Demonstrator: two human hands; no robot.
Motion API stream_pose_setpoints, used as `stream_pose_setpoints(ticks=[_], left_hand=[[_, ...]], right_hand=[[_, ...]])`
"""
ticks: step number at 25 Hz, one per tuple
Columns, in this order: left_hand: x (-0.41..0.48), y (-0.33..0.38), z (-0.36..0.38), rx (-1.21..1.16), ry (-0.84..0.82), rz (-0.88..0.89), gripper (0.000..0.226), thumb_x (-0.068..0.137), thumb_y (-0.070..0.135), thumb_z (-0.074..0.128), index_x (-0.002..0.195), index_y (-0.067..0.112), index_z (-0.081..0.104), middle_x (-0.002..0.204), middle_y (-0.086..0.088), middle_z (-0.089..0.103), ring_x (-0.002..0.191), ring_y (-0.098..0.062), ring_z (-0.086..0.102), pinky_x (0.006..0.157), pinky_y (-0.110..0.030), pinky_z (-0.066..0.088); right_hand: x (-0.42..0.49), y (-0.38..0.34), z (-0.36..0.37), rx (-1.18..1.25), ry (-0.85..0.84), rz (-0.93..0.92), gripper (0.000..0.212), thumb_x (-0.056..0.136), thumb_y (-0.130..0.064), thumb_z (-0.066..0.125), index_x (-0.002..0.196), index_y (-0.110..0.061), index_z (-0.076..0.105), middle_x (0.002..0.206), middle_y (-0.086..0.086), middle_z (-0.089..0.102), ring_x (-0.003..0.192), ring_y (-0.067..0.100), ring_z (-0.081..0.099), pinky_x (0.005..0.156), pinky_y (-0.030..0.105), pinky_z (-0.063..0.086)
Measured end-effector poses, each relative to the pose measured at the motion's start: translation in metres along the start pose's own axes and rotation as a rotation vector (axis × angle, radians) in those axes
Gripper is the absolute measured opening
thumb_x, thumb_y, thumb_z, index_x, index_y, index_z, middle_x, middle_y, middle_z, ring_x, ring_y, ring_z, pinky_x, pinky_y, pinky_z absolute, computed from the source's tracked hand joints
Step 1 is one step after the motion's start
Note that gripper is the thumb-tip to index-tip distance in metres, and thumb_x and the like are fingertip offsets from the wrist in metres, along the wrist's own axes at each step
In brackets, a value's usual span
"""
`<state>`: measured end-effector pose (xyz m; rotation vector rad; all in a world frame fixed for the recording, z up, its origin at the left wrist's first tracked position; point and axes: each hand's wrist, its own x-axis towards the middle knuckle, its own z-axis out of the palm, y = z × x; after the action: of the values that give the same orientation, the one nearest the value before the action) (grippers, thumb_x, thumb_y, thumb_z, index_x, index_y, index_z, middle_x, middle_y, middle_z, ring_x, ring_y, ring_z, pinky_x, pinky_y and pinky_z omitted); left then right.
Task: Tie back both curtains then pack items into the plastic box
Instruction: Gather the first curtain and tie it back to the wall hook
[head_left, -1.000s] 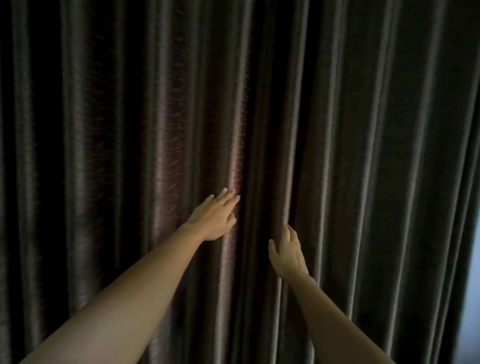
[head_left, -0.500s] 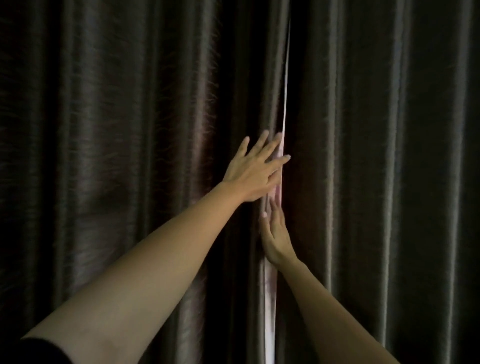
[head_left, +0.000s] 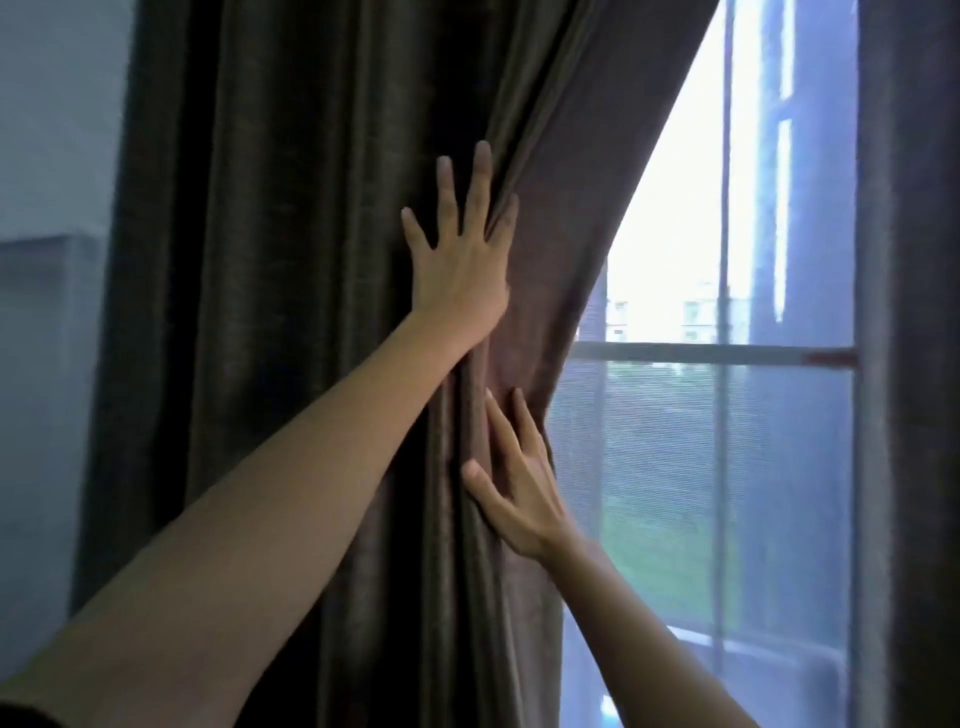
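Dark brown, faintly shiny fabric fills the middle of the scene: the left curtain (head_left: 311, 312), bunched into deep folds and drawn over toward the pale wall (head_left: 52, 156) on the left. Its inner edge slants from the top down to where the two hands pin it, so a wedge of window (head_left: 727, 415) stands bare beside it. The left hand (head_left: 460, 270) lies higher, flat on the cloth with the fingers spread wide and pointing up, one fingertip tucked into a fold; it grips nothing and seems only to press the gathered pleats so they do not slide. The right hand (head_left: 519, 493) sits lower, just at the curtain's edge, fingers open and laid along the folds, thumb splayed to the left; it too presses and holds nothing closed. My guess is that the two are stacked this way to squeeze the fabric into one bundle at the height where a tie would go, though no tie-back or hook shows anywhere. At the far right edge hangs a strip of the right curtain (head_left: 914, 364), straight and loose, well apart from the hands. Through the glass there is a horizontal bar, greenery and pale buildings, rather washed out. The plastic box and the items meant for it are nowhere in sight, so the job looks to be at its very start.
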<state>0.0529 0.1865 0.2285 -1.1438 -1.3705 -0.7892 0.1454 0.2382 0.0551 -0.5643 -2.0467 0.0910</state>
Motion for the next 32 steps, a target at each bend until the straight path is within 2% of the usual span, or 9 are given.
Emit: stream_pose_setpoints(ticks=[4,6,9,11,18,22,25,28,32], left_hand=[[-0.005,-0.102,0.025,0.113,-0.096,-0.111,0.072,0.089,0.026,0.054,0.149,0.023,0.013,0.155,-0.01,-0.023,0.142,-0.041,-0.016,0.101,-0.075,0.01],[-0.013,-0.157,0.038,0.111,-0.142,-0.185,0.073,0.091,0.028,0.053,0.148,0.03,0.009,0.153,-0.011,-0.027,0.14,-0.043,-0.019,0.099,-0.077,0.009],[-0.027,-0.22,0.055,-0.073,-0.253,-0.313,0.08,0.089,0.035,0.057,0.144,0.047,0.0,0.152,-0.009,-0.031,0.14,-0.045,-0.017,0.098,-0.079,0.016],[-0.033,-0.256,0.067,-0.123,-0.272,-0.345,0.084,0.088,0.037,0.059,0.143,0.05,-0.004,0.153,-0.008,-0.03,0.14,-0.045,-0.014,0.098,-0.078,0.017],[-0.037,-0.362,0.107,0.148,-0.222,-0.253,0.084,0.09,0.032,0.055,0.149,0.03,-0.004,0.156,-0.005,-0.023,0.142,-0.041,-0.011,0.099,-0.077,0.011],[-0.07,-0.425,0.125,-0.026,-0.351,-0.309,0.083,0.091,0.018,0.052,0.148,0.029,-0.008,0.155,0.005,-0.025,0.144,-0.037,-0.01,0.1,-0.072,0.026],[-0.094,-0.438,0.129,-0.143,-0.333,-0.246,0.084,0.093,0.024,0.051,0.144,0.041,-0.014,0.156,-0.002,-0.024,0.144,-0.037,-0.009,0.1,-0.072,0.028],[-0.099,-0.419,0.133,0.029,-0.201,-0.171,0.08,0.09,0.021,0.051,0.149,0.028,-0.003,0.157,-0.012,-0.017,0.144,-0.036,-0.009,0.104,-0.07,0.017],[-0.087,-0.381,0.131,0.286,0.077,0.222,0.067,0.088,0.006,0.044,0.148,0.013,0.017,0.157,-0.01,0.015,0.145,-0.026,0.01,0.111,-0.05,0.003]], right_hand=[[0.05,-0.038,0.08,0.121,-0.124,-0.081,0.08,0.073,-0.085,0.027,0.141,-0.057,-0.005,0.161,-0.004,-0.002,0.147,0.02,-0.003,0.116,0.049,0.013],[0.073,-0.059,0.124,0.142,-0.17,-0.099,0.081,0.073,-0.082,0.033,0.14,-0.059,-0.006,0.161,0.0,-0.004,0.147,0.024,-0.001,0.116,0.051,0.015],[0.1,-0.084,0.184,0.169,-0.213,-0.096,0.084,0.073,-0.08,0.04,0.138,-0.061,-0.01,0.159,0.002,-0.013,0.146,0.029,-0.002,0.115,0.05,0.014],[0.12,-0.101,0.222,0.209,-0.203,-0.103,0.088,0.071,-0.08,0.041,0.137,-0.061,-0.013,0.159,0.003,-0.016,0.146,0.028,-0.005,0.115,0.048,0.011],[0.185,-0.149,0.334,0.284,-0.163,-0.132,0.096,0.066,-0.083,0.044,0.137,-0.057,-0.015,0.159,0.007,-0.013,0.146,0.025,0.002,0.116,0.041,0.012],[0.2,-0.158,0.381,0.247,-0.335,-0.089,0.088,0.074,-0.079,0.042,0.139,-0.055,-0.011,0.159,0.002,-0.016,0.147,0.025,-0.003,0.116,0.039,0.007],[0.193,-0.16,0.393,0.291,-0.297,-0.075,0.076,0.082,-0.073,0.034,0.144,-0.05,-0.005,0.158,0.0,-0.017,0.147,0.021,-0.005,0.115,0.036,0.006],[0.182,-0.158,0.385,0.323,-0.192,-0.068,0.057,0.092,-0.061,0.024,0.145,-0.048,0.009,0.16,0.003,-0.004,0.147,0.019,0.001,0.115,0.035,0.013],[0.167,-0.145,0.346,0.182,-0.089,-0.132,0.048,0.098,-0.048,0.028,0.144,-0.035,0.03,0.155,0.011,0.017,0.144,0.025,0.018,0.112,0.035,0.025]])
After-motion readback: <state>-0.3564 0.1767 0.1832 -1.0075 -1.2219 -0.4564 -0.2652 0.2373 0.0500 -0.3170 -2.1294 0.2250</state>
